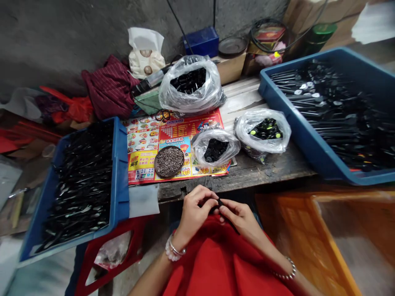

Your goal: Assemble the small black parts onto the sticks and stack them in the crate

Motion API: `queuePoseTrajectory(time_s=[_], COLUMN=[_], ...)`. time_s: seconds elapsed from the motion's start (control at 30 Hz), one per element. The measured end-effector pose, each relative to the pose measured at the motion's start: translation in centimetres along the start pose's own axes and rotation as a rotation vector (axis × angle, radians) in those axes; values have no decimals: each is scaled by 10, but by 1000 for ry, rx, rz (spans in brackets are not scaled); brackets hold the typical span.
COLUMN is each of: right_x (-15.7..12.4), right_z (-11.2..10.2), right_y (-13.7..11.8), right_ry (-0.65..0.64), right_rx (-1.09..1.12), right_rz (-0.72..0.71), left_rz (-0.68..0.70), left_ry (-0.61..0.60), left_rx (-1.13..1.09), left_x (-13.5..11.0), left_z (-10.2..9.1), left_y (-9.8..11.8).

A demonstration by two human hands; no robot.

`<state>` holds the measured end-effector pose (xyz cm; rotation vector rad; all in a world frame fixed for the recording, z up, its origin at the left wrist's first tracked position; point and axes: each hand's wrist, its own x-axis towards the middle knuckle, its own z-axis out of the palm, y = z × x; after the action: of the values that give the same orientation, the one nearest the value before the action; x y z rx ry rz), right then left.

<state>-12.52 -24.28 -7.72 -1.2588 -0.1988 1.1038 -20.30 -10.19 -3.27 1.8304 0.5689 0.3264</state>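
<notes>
My left hand [194,209] and my right hand [239,216] meet over my lap, just below the front edge of the wooden bench [256,170]. Both are pinched together on a small black part [218,204] held between their fingertips. A thin dark strip runs from it under my right hand. A round dish of small metal screws [168,161] sits on a colourful flyer [160,142] just beyond my hands. Beside it stand two open plastic bags, one of black parts [215,149] and one of black parts with yellow-green dots [266,129].
A blue tray of black pieces [119,164] lies at the left and a larger blue tray [308,139] at the right. A big bag of black parts [191,84] stands behind. An orange crate [333,238] is at lower right, a red stool [92,255] at lower left.
</notes>
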Motion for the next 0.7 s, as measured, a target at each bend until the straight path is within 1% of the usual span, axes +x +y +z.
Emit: queuePoseTrajectory(time_s=[0.23, 0.33, 0.4, 0.47, 0.5, 0.57, 0.63, 0.7], right_x=[-2, -4, -6, -7, -8, -9, -10, -10], right_z=[1, 0, 0, -1, -2, -3, -4, -5], right_y=[0, 0, -2, -5, -6, -7, -6, -5], right_ry=[7, 14, 26, 37, 40, 47, 74, 84], right_rx=[-74, -221, -349, -438, -465, -498, -525, -544], right_rz=[-27, -94, -163, -231, -258, -289, -297, -298], left_rz=[123, 176, 180, 127, 77, -60, -220, -342], left_ry=[13, -4, -26, -24, -12, 12, -21, -83], left_rx=[133, 182, 188, 156, 119, -21, -212, -358], left_x=[-5, -8, -10, -11, -11, -10, -8, -7], left_z=[0, 0, 1, 2, 2, 1, -1, -3], left_y=[-5, -6, -6, -6, -5, -4, -3, -3])
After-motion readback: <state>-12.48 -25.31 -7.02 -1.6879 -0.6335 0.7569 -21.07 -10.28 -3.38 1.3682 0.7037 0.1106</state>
